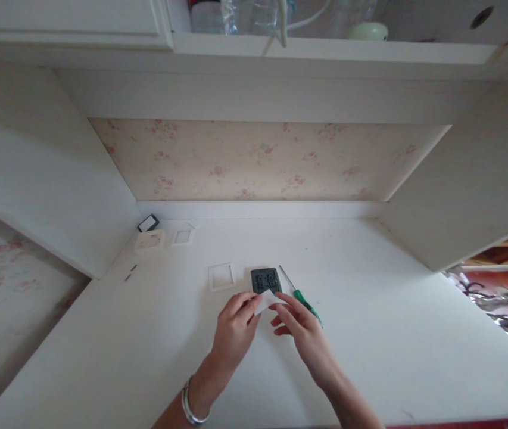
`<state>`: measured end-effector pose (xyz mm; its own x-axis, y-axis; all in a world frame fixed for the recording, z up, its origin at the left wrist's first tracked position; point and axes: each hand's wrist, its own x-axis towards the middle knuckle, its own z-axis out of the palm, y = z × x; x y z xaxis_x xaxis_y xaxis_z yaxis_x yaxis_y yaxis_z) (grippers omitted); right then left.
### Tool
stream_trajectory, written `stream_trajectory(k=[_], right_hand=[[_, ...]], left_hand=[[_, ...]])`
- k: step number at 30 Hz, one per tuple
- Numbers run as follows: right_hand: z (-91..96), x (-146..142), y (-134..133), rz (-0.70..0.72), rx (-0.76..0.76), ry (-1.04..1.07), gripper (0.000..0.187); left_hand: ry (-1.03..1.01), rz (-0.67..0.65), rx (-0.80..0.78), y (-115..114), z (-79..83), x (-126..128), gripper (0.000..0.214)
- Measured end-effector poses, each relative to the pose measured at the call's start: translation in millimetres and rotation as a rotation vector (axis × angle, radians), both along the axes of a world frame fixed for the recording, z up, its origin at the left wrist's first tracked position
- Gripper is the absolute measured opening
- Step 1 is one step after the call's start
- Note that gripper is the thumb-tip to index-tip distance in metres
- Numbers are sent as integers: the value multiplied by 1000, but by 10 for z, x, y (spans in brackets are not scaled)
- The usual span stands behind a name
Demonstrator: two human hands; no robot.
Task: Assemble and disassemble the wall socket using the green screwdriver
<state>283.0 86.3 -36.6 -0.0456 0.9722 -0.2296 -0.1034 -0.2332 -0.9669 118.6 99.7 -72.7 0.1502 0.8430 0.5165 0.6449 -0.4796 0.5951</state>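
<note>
Holding a small white piece (pixel 263 302) just over the near edge of a dark unit (pixel 265 280), we have it mid-handling, in neither place nor rest. Our left hand (pixel 234 326) closes its grip on it, thumb and fingers pinched together; our right hand (pixel 301 325) brings thumb and forefinger to its right edge, the other fingers loosely curled, and we cannot tell whether this grip is firm.

As far as we can judge, the work is partway: the parts lie separate, with a white frame (pixel 221 277) left of the dark unit and a smaller frame (pixel 183 237) farther back, near a white box (pixel 149 239). The green-handled screwdriver (pixel 305 304) lies on the surface (pixel 370 339) to the right, out of hand. What remains unfinished, it seems, is the piece itself; its finer details are too small to read.
</note>
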Motion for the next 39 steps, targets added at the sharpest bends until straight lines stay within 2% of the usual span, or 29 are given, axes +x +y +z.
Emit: stream_trajectory(k=[6,11,15,19,23,27,32,36,39], right_hand=[[-131,36,22,-91,58,75,40],[-127,105,43,-80,55,153,31],[-100,89,32,-21,44,168,28],[-140,88,43,-6,35,114,30],[-223,131,113,-9,68,18,36],[-270,175,250,67,155,-166,40],[-264,198,487,200,228,-425,43],[-251,160,698,272,320,-627,42],[-227,104,827,333,445,-843,34]], left_hand=[[-200,-51,-82,-133,-38,135,31],[-527,-156,-350,-209,4,165,30],[-637,-217,-469,-300,-12,198,33],[-618,-245,-524,-341,-77,195,41],[-540,-262,-535,-278,-123,149,41],[-526,-182,-511,-115,-166,122,34],[-534,-129,-524,113,-249,126,48],[-443,-110,-520,290,-288,124,48],[-292,-69,-408,406,-264,108,39]])
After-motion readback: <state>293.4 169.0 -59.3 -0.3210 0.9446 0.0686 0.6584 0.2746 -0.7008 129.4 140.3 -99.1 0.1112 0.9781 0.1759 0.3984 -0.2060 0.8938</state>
